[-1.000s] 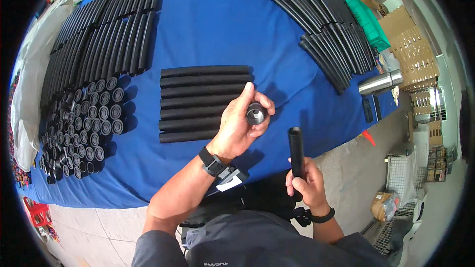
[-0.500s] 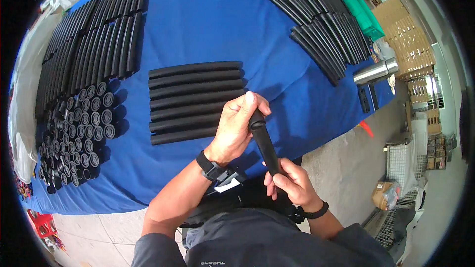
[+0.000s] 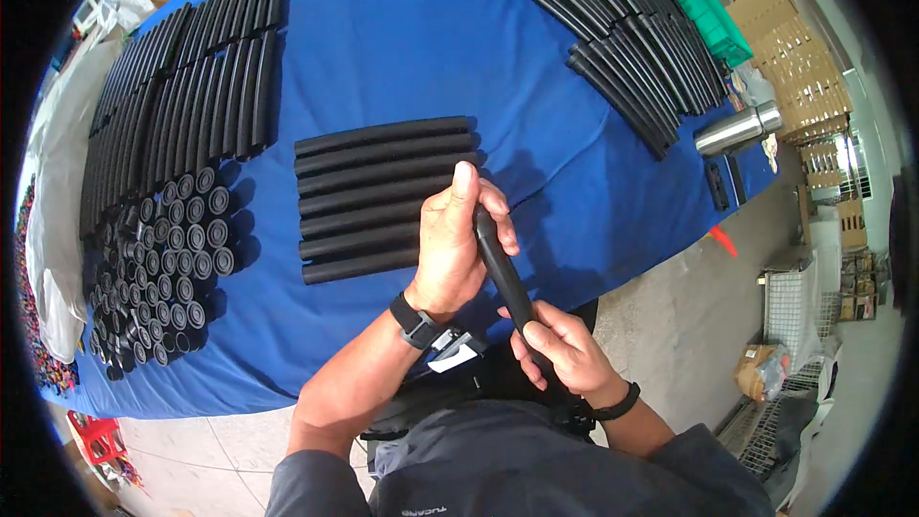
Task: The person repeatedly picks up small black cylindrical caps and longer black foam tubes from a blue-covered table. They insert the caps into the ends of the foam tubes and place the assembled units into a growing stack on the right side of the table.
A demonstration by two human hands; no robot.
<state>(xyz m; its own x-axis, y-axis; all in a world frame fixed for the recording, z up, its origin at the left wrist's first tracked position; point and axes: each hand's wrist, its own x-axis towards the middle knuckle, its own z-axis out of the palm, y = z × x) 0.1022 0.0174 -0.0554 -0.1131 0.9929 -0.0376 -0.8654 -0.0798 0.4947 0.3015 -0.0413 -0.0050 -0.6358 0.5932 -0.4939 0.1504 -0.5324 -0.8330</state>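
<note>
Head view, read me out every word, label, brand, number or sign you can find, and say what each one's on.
Shirt: one short line of pale lettering at the picture's lower edge; wording not copied here.
White patch below the buckled strap: any marks too small to read.
Caps: too small to tell.
Held tube, flask: no text seen.

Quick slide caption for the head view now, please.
Left hand wraps the far end of a black tube, right hand grips it nearer the body, at a blue-covered table.
</note>
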